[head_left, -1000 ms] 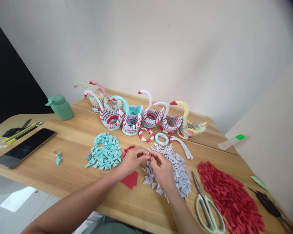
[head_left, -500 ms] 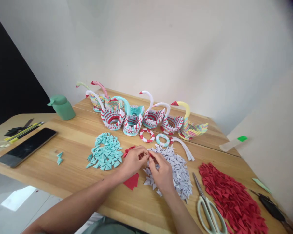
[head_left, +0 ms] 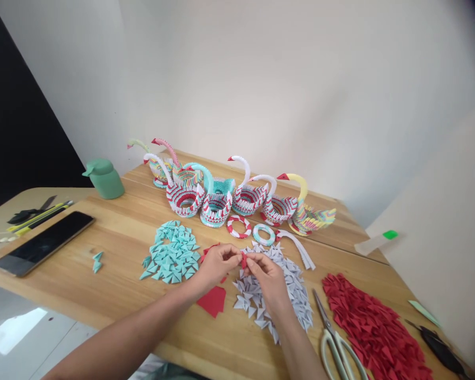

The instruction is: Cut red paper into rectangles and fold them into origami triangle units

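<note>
I cannot read any text, label, brand, number or sign here.
</note>
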A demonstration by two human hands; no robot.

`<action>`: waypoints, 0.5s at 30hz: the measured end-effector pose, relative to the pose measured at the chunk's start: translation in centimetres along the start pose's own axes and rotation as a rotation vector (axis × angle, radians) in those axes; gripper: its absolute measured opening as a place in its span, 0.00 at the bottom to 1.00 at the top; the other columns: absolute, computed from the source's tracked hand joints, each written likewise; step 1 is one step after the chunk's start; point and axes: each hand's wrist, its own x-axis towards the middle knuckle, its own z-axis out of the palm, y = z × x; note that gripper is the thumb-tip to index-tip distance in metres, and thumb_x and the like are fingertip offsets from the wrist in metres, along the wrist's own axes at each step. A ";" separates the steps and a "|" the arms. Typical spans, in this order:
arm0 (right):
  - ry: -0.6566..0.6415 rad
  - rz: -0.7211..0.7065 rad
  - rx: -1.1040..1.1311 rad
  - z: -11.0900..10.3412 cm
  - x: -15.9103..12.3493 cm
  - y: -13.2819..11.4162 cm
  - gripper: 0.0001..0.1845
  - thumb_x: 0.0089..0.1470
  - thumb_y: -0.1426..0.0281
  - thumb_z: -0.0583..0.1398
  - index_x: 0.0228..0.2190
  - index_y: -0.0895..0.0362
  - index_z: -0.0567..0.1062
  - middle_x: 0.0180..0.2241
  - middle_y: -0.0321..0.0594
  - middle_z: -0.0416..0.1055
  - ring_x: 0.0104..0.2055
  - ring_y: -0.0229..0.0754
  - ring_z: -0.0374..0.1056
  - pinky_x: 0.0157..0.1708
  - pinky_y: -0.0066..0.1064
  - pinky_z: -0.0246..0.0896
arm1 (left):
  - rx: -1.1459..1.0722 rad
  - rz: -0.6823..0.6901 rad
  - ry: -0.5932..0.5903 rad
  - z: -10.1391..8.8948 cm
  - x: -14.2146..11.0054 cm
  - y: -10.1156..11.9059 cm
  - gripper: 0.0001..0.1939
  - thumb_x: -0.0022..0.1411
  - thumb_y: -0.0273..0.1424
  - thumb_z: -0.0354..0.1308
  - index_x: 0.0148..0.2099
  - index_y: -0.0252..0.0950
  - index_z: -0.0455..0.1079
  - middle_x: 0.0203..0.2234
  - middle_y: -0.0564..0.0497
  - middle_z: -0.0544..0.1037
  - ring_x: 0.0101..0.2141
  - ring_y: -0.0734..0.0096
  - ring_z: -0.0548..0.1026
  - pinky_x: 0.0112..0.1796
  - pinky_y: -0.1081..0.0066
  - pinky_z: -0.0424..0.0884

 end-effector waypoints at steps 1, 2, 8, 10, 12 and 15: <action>0.002 -0.013 -0.021 0.0 0.0 0.0 0.13 0.47 0.61 0.65 0.31 0.58 0.77 0.21 0.36 0.72 0.24 0.37 0.66 0.28 0.29 0.62 | -0.025 -0.034 -0.016 0.0 0.0 0.1 0.12 0.50 0.37 0.59 0.28 0.31 0.68 0.19 0.54 0.69 0.21 0.79 0.63 0.24 0.77 0.60; 0.004 -0.023 -0.041 0.0 -0.1 0.0 0.13 0.47 0.61 0.65 0.31 0.58 0.77 0.21 0.36 0.72 0.24 0.38 0.66 0.28 0.29 0.62 | -0.049 -0.062 -0.032 -0.1 0.0 0.2 0.14 0.50 0.39 0.60 0.28 0.31 0.67 0.19 0.55 0.69 0.20 0.79 0.63 0.23 0.77 0.59; 0.006 -0.057 -0.135 0.1 -0.2 -0.2 0.13 0.49 0.60 0.63 0.31 0.58 0.76 0.20 0.35 0.71 0.24 0.39 0.66 0.28 0.29 0.61 | -0.088 -0.058 -0.050 -0.2 -0.1 0.0 0.14 0.49 0.39 0.61 0.28 0.31 0.67 0.18 0.55 0.69 0.20 0.79 0.65 0.24 0.77 0.60; 0.007 -0.080 -0.165 0.2 -0.3 -0.2 0.12 0.50 0.61 0.63 0.30 0.58 0.76 0.20 0.34 0.70 0.24 0.39 0.66 0.27 0.29 0.61 | -0.046 -0.020 0.002 0.1 -0.2 -0.1 0.11 0.50 0.36 0.60 0.27 0.32 0.67 0.18 0.55 0.69 0.20 0.80 0.64 0.24 0.77 0.60; 0.011 -0.103 -0.183 0.4 -0.3 -0.2 0.12 0.50 0.61 0.62 0.31 0.57 0.76 0.20 0.34 0.70 0.24 0.39 0.66 0.27 0.28 0.61 | -0.012 0.021 0.066 0.3 -0.3 -0.1 0.09 0.51 0.33 0.59 0.27 0.32 0.66 0.19 0.56 0.68 0.21 0.80 0.63 0.24 0.78 0.59; 0.024 -0.123 -0.181 0.5 -0.3 -0.2 0.11 0.50 0.62 0.62 0.31 0.57 0.76 0.20 0.34 0.70 0.24 0.38 0.65 0.26 0.28 0.61 | -0.049 -0.006 0.067 0.5 -0.4 0.1 0.11 0.51 0.36 0.59 0.28 0.32 0.66 0.18 0.56 0.67 0.20 0.80 0.63 0.23 0.78 0.58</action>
